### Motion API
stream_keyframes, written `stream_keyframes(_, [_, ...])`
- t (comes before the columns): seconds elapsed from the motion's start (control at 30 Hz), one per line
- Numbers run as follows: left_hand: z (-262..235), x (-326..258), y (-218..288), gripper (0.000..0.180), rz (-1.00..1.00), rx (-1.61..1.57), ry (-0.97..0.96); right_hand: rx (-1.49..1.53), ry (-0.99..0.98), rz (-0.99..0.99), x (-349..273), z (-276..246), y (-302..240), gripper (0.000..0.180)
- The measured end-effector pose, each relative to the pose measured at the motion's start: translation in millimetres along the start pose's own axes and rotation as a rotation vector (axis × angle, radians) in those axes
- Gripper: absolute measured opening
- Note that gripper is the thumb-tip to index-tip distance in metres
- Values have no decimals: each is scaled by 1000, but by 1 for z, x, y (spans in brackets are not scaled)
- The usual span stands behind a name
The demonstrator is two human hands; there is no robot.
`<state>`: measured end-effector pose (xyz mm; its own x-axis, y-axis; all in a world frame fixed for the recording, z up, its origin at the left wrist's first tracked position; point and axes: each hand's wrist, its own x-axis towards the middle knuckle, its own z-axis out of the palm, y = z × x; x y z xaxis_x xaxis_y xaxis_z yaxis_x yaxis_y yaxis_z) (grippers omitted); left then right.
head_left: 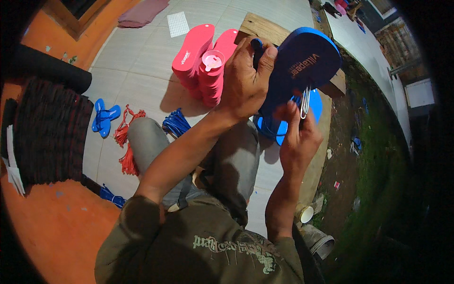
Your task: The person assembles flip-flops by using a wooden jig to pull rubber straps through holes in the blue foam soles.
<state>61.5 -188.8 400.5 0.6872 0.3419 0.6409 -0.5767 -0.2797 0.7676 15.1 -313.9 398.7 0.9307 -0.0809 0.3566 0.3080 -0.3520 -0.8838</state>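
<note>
My left hand (248, 78) is closed around a blue flip-flop sole (309, 54), held up and tilted, with pale print on its face. A short dark rounded end, perhaps part of a strap or a handle, sticks out above that hand's fingers. Just below the sole, my right hand (302, 135) pinches a bent, shiny metal wire tool (305, 102); a bit of blue strap shows beside it. Blurring hides exactly how the fingers meet the strap. Beneath the hands lie a lighter blue sole (314, 106) and a dark strap loop, partly covered.
Stacked pink soles (191, 47) carry a small pink cup (213, 60). A wooden block (262, 28) stands behind my hands. Blue straps (176, 123), red straps (127, 125) and a blue pair of flip-flops (105, 116) lie left. Dark stacked sheets (52, 132) line the wall; soil borders the tiles.
</note>
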Motion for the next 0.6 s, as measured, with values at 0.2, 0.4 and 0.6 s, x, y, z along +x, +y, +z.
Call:
stream_keyframes(0.2, [9, 3, 6, 27, 201, 78, 32, 18, 19, -82, 15, -10, 7, 20])
stream_keyframes(0.4, [16, 11, 18, 32, 213, 61, 53, 687, -124, -9, -6, -20, 21, 32])
stream_keyframes(0.6, [11, 32, 33, 40, 43, 109, -266, 843, -185, -86, -4, -9, 28, 36])
